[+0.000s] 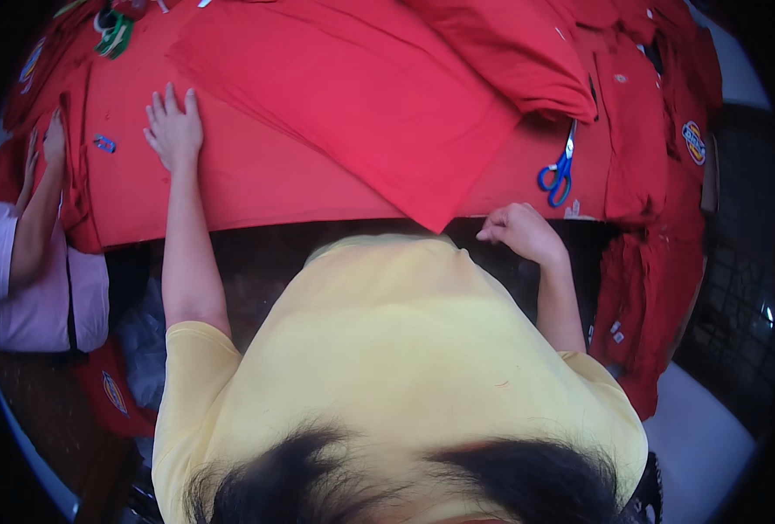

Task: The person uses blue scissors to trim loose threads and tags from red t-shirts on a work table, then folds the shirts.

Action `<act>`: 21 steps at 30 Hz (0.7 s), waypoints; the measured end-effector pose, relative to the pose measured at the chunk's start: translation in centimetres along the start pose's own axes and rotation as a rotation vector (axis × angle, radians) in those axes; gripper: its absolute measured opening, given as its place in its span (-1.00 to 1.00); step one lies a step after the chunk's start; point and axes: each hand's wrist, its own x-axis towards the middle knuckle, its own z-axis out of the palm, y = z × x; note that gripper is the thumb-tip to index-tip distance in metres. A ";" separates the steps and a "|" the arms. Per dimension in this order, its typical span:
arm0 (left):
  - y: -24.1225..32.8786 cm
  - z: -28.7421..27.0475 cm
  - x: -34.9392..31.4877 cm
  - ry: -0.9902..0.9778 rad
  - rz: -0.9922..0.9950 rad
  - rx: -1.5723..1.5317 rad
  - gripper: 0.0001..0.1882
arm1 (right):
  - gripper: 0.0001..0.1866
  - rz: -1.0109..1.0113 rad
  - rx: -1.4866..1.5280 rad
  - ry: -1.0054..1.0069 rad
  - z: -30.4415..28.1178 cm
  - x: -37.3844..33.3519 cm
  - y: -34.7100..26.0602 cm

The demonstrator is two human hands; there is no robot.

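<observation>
Laying-out step, I'd guess: left hand point(176, 133) splayed empty on the surface point(125, 188), right hand point(525, 232) half-curled, can't tell if it's holding anything. Shifting the red cloth point(379, 113) calls for a pinch.

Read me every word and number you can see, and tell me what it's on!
I won't copy printed words, but here's where they are:
Right patch, rounded, blue and yellow: on stacked red cloth.
Upper-left patch: on red cloth at the rim, too blurred.
Lower-left patch: on hanging red cloth, small.
White tags, lower right: too small to read.
</observation>
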 end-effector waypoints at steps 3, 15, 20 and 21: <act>0.2 -0.2 0.0 0.025 0.002 -0.010 -0.33 | -0.68 -0.114 -0.332 0.235 -0.4 -1.9 -2.4; 0.8 -1.1 -0.5 -0.014 -0.014 -0.007 -0.34 | -0.91 -0.562 1.054 0.962 -9.0 2.2 -8.2; 1.3 -1.0 -0.2 -0.020 0.003 -0.041 -0.34 | -0.78 -0.397 0.698 1.707 -13.8 0.2 1.6; 1.1 -1.0 -0.2 0.000 -0.007 -0.019 -0.34 | -0.81 -0.305 0.436 1.803 -12.5 0.3 1.8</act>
